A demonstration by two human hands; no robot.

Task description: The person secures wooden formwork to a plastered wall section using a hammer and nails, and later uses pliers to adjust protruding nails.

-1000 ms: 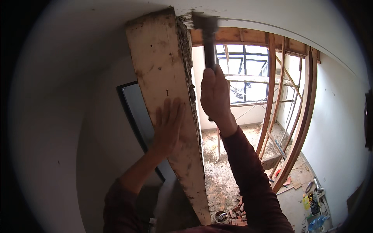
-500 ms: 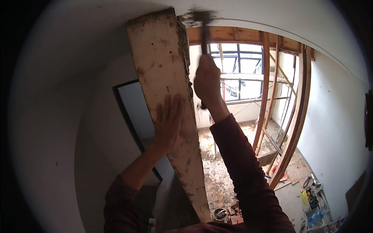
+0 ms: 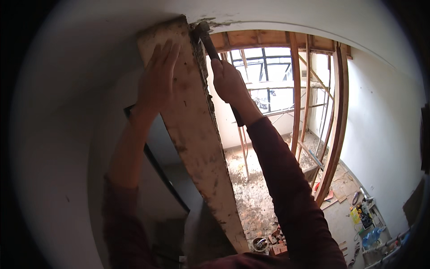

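At upper left, the left hand (image 3: 156, 85) covers part of the board (image 3: 190, 125); the right hand (image 3: 227, 80) hides the middle of the hammer (image 3: 209, 46). Both sleeves (image 3: 291, 179) are cut off by the lower edge. The contents of the bucket (image 3: 254, 247), lower centre, are too small to tell. The right edge cuts off a dark object (image 3: 424, 139).

Holds both arms raised, coming in from the lower edge. Shows the bare left grip (image 3: 156, 83) from behind, with fingers (image 3: 168, 56) straight and pointing upward. Bares much of the left forearm (image 3: 134, 139) above a plain dark maroon left sleeve (image 3: 123, 210). Curls the bare right grip (image 3: 227, 83) closed, with thumb stretched upward, lower than the left fingertips. Slants the right arm up and leftward, covered nearly to the bare wrist (image 3: 251, 113) by a wrinkled dark maroon right sleeve (image 3: 286, 179).
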